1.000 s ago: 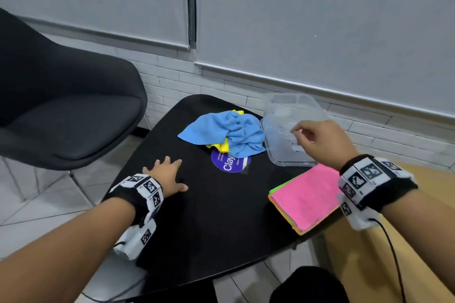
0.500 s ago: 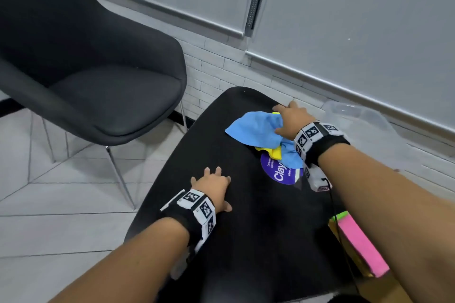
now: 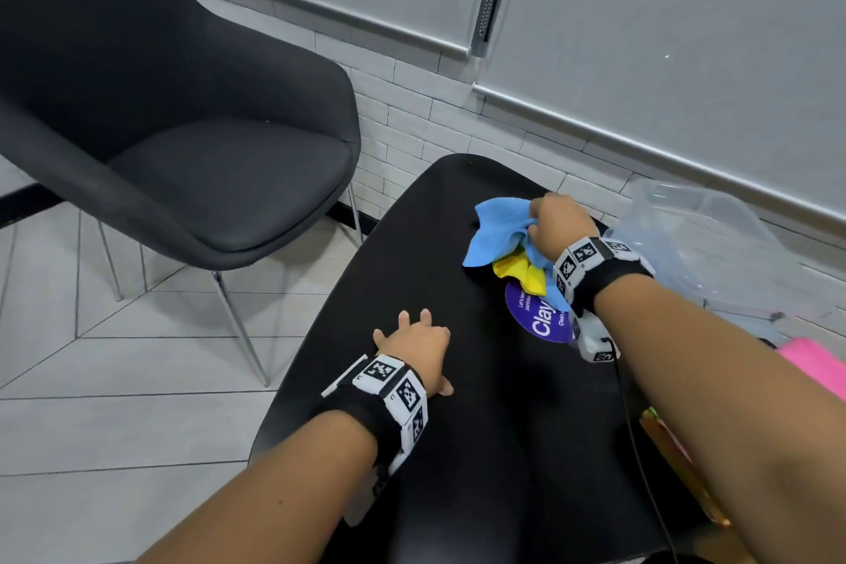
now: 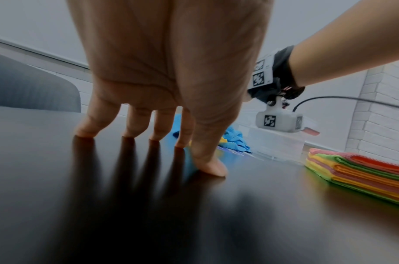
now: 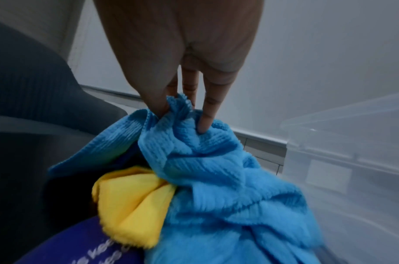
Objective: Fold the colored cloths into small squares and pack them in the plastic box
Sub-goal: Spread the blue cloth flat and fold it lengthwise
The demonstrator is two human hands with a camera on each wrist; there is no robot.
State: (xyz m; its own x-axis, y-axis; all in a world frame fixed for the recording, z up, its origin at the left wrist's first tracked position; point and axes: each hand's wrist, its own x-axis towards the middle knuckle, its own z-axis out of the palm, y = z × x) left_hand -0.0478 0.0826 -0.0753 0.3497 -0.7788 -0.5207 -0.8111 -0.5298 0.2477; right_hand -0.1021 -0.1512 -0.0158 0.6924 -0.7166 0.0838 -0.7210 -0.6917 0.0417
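Pinching a bunched fold of the blue cloth [image 3: 496,231] between thumb and fingers [image 5: 206,114], the right hand [image 3: 561,227] sat at about one o'clock on the black worktop [image 3: 480,449], its grip closed on the fabric. That cloth lay crumpled, draped partly over a yellow cloth [image 3: 522,272] that poked out from under it on the near side. Both rested at the twelve o'clock edge of a round purple sticker [image 3: 538,318] with white lettering, partly covering it. Just beside the heap, toward two o'clock, stood the clear plastic box [image 3: 705,243], near the white-tiled wall; what it held could not be told.

The left hand [image 3: 414,346] was released, grasping nothing, lying flat at about nine o'clock on the worktop with straight, spread fingers [image 4: 135,123] touching the surface, well apart from the cloths.

At three to four o'clock, at the worktop's edge, lay a stack of folded cloths [image 4: 361,173], pink on top in the head view, with green, orange and yellow layers showing at its side. A dark grey chair [image 3: 183,119] stood on the tiled floor at ten o'clock.
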